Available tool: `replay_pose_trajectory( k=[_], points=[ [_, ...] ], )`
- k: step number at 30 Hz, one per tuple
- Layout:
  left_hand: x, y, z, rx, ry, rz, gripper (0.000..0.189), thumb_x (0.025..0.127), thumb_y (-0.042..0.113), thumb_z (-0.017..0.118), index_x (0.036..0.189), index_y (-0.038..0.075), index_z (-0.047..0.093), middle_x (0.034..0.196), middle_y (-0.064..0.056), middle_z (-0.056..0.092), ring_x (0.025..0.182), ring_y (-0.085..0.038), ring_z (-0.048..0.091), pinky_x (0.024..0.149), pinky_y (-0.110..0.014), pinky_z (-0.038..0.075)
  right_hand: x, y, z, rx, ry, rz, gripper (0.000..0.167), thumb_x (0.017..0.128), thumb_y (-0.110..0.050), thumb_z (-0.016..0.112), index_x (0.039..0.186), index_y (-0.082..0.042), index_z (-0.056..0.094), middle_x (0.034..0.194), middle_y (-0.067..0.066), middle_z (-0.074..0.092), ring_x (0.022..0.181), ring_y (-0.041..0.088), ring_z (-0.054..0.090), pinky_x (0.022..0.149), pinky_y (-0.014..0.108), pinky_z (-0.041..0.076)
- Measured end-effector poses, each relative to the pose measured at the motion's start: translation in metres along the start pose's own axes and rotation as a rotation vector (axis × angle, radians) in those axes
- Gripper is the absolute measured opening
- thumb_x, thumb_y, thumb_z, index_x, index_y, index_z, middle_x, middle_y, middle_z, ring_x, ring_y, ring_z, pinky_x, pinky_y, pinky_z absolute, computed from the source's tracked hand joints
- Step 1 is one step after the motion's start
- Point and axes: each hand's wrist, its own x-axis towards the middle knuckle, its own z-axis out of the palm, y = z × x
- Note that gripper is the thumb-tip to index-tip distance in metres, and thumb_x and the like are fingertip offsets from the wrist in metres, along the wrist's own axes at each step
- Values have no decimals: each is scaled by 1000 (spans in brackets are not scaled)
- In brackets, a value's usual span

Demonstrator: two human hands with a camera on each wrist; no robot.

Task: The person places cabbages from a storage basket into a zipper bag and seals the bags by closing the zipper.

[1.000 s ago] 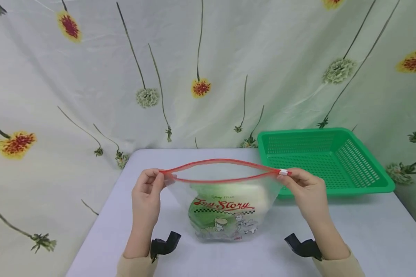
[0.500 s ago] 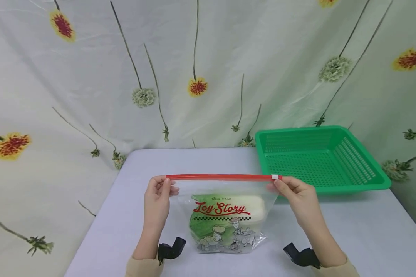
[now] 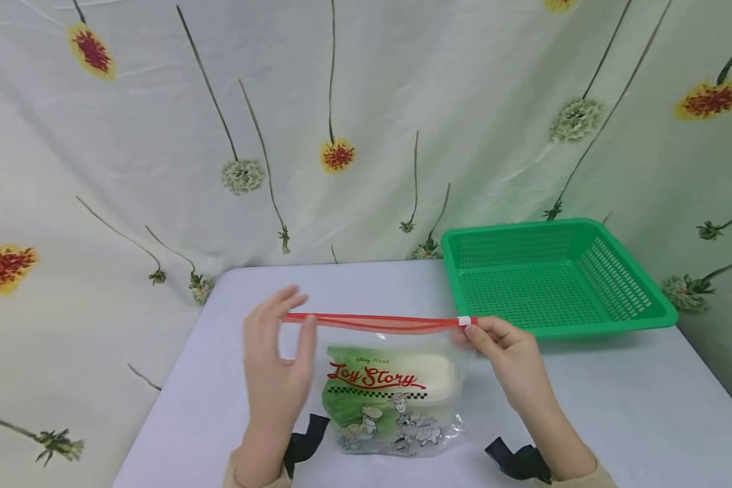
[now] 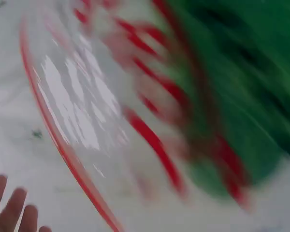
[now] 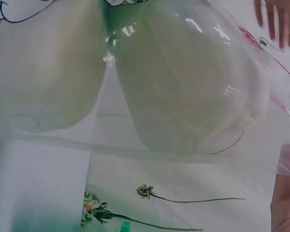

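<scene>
A clear slider zip bag [image 3: 381,444] with red "Toy Story" print is in front of me in the head view. Inside are green-and-white leafy vegetables [image 3: 436,376]; in the right wrist view two pale, thick ends [image 5: 183,96] show through the plastic. Its red zip strip [image 3: 366,321] runs along the top, with a white slider [image 3: 465,320] at the right end. My right hand [image 3: 512,356] pinches that end beside the slider. My left hand [image 3: 274,366] is at the strip's left end, fingers spread and loose, gripping nothing. The left wrist view is blurred.
A green plastic basket [image 3: 585,331] stands at the back right, behind my right hand. Everything is on a white table [image 3: 183,420], with a flower-printed cloth [image 3: 378,88] hanging behind it.
The bag's mouth, wide apart at first, was drawn flat and now sags slightly. My left hand has released its corner and spread its fingers; my right hand keeps its pinch, shifting left.
</scene>
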Motion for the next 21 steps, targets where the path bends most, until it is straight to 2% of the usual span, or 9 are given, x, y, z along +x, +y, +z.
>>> replay_pose_trajectory(
  k=[1,3,5,6,9,11,16,21],
  points=[
    [2,11,7,5,-51,111,30,87,2,66,117,2,66,126,-12,64,119,-27,54,102,-27,41,-2,-1,1,-6,-13,-24,18,94,-16,66,102,0,70,80,-16,73,83,0,69,78,20,54],
    [5,32,24,4,-189,259,27,87,7,69,114,6,69,119,-8,69,114,-26,59,100,-34,45,-6,-3,4,-19,-33,-78,20,95,-15,64,103,3,69,81,-16,73,84,0,70,79,19,54],
    [5,51,42,13,-324,318,25,88,14,71,112,11,71,114,-2,71,110,-21,62,96,-35,48,-10,-3,6,-25,-50,-148,19,96,-12,63,103,5,69,83,-17,73,82,2,70,79,20,55],
    [5,57,50,23,-366,335,23,89,17,72,111,12,72,110,0,72,106,-18,63,93,-35,49,-12,-3,6,-30,-58,-186,18,96,-10,62,102,5,69,84,-16,73,83,2,71,78,20,55],
    [4,71,68,29,-423,331,15,89,21,73,103,14,75,98,4,73,93,-14,65,81,-28,50,-16,-2,7,-39,-66,-285,15,95,-5,61,100,6,70,87,-16,73,81,3,71,77,20,56],
    [4,76,74,-5,-430,309,12,89,21,73,99,15,76,92,5,72,85,-12,65,76,-24,48,-18,-2,8,-36,-65,-330,12,95,-1,60,97,7,69,87,-15,73,81,4,71,77,20,56],
    [2,77,75,-89,-458,251,12,89,15,72,100,12,77,92,3,72,86,-12,66,76,-16,50,-20,1,8,-11,-57,-359,9,95,3,59,92,6,66,86,-14,73,81,3,71,77,18,55],
    [3,73,73,-104,-474,246,12,89,10,71,99,11,77,92,2,73,86,-12,67,78,-15,51,-20,4,9,25,-69,-390,11,96,4,56,92,4,66,88,-14,73,83,3,70,77,18,53]
  ],
)
